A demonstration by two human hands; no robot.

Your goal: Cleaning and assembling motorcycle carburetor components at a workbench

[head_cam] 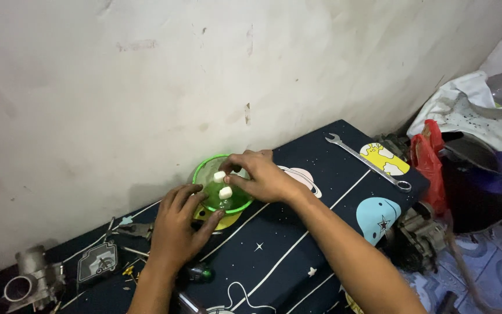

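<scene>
Both hands at a green bowl on the patterned worktop.

We steadied the translucent green plastic bowl (223, 186) with our left hand (178, 224), its fingers spread open against the rim, near the rough white wall (146, 87). Our right hand (260, 174) pinched a small white rounded block (220, 175) over the bowl; another (226, 192) lay inside. A long steel wrench (370, 163) rested well apart on the dark cloth (297, 232).

A green bowl (223, 192) with a brighter green rim holds two small white pieces (223, 184). It sits near the wall edge of a dark navy cloth (286, 244) patterned with white lines, white stars and cartoon planets in yellow, pale blue and pink. A silver wrench (369, 162) lies towards the cloth's far right corner, beside a red bag (428, 160).
</scene>
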